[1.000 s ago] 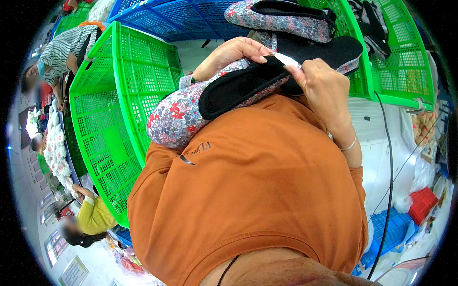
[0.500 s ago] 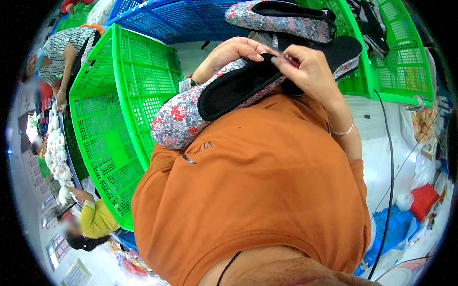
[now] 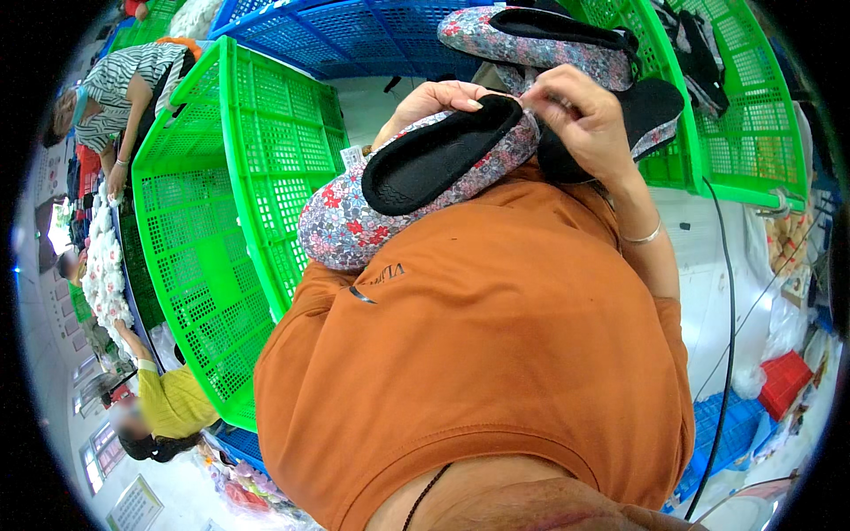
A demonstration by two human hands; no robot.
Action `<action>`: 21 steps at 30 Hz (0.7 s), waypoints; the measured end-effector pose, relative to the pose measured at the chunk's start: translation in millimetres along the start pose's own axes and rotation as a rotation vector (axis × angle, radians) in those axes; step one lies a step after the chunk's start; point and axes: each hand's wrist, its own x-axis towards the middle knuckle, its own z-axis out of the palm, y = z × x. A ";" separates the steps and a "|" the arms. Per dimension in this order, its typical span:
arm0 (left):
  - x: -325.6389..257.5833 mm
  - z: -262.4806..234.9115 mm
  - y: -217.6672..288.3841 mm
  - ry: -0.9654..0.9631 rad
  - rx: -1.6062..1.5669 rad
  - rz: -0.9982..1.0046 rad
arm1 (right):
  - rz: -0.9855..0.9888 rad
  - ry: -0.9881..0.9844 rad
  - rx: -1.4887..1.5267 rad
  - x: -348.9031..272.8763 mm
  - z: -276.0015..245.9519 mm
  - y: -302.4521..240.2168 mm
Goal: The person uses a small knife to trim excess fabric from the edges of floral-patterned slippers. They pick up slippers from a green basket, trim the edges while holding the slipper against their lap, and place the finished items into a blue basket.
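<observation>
A floral fabric slipper with a black lining lies tilted against the person's orange shirt, heel end up between both hands. The left hand cups the heel rim from behind, fingers curled together over it. The right hand has its fingers pinched on the rim's edge. A second floral slipper rests above, on the green crate. Another green crate stands at left, by a blue crate.
</observation>
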 end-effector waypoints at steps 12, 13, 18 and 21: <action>-7.1 16.6 -10.1 0.176 -0.104 0.193 | -0.068 -0.100 -0.189 -10.0 -2.8 -3.4; -3.2 7.8 -10.1 0.124 -0.072 0.185 | -0.055 -0.114 -0.225 -9.3 -1.4 -7.8; 2.0 -10.2 -11.0 0.081 0.068 0.180 | -0.067 -0.146 -0.279 -12.6 -11.8 -9.6; 2.1 -14.2 -11.4 0.090 0.087 0.208 | -0.057 -0.144 -0.292 -10.4 -8.9 -7.1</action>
